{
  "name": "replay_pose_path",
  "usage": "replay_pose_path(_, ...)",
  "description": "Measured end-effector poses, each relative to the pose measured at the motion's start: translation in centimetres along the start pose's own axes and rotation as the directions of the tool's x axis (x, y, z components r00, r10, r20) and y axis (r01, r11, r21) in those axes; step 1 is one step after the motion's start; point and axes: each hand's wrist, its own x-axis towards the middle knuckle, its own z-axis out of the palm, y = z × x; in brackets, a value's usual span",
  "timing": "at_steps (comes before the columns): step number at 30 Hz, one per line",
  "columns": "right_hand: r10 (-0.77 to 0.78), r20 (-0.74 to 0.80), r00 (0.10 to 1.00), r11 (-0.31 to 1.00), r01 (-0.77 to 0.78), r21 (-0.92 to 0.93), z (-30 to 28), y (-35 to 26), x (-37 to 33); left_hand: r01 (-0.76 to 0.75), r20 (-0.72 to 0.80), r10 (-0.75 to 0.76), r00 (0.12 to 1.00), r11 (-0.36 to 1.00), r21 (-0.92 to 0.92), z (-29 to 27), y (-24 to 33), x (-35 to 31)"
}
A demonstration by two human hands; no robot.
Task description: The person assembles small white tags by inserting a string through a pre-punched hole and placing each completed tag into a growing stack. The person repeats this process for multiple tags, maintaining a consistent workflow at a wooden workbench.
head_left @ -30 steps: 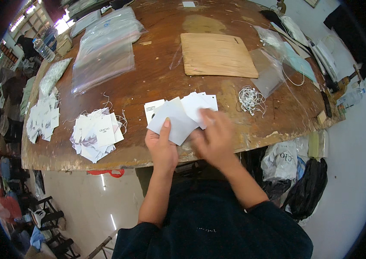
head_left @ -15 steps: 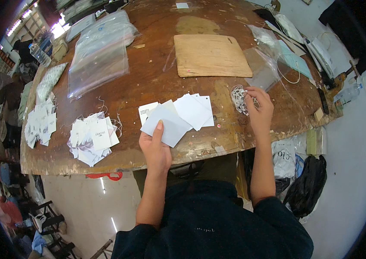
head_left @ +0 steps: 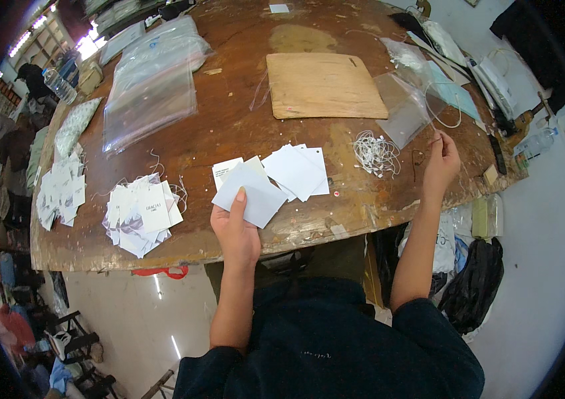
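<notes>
Step in hand, prob.: fetching a string for the card. L hand pinches the white card over the front of the bench, thumb on top, fingers mostly hidden beneath; one card or a few, can't tell. Plain side up, no hole visible on it. R hand is well off to the right, above the bench, thumb & fingertips pressed together; maybe a fine strand btwn them, too thin to confirm. String tangle lies btwn the 2 hands, nearer R. Fanned cards sit just right of the held one; their right-hand one shows a dark hole-like dot near a corner. Card pile to the left has white strings trailing out; 2nd pile farther left.

Next move, by the look of it, calls for R hand to go over to L w/ a single strand, clear of the tangle, & the card angled so a hole is reachable, L grip firm so nothing slips.
</notes>
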Motion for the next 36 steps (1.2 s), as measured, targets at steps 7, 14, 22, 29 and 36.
replay_pose_path(7, -0.416, 0.263, 0.871, 0.816, 0.485, -0.315, 0.5, 0.7, -2.7, 0.022, -0.028, -0.022, 0.999, 1.0, -0.016, 0.1, 0.1, -0.2)
replay_pose_path(14, -0.467, 0.691, 0.551, 0.775, 0.632, 0.02, 2.4, -2.1, -7.7, 0.016, -0.009, -0.016, 1.0, 1.0, 0.012, -0.2, 0.0, -0.4)
replay_pose_path(22, -0.077, 0.454, 0.888, 0.875, -0.157, 0.457, 3.4, -6.0, -7.4, 0.182, 0.133, -0.185, 0.974, 0.983, 0.035, 0.2, 0.6, -1.3)
replay_pose_path(29, -0.332, 0.794, 0.51, 0.8, -0.294, 0.523, 5.1, -11.1, -13.3, 0.48, 0.262, -0.458, 0.849, 0.877, -0.024, 0.9, -0.6, -2.6)
replay_pose_path(36, -0.165, 0.975, 0.149, 0.946, -0.255, 0.199, 4.8, -10.8, -13.3, 0.383, 0.265, -0.345, 0.9, 0.918, -0.102, -0.7, -0.1, -2.0)
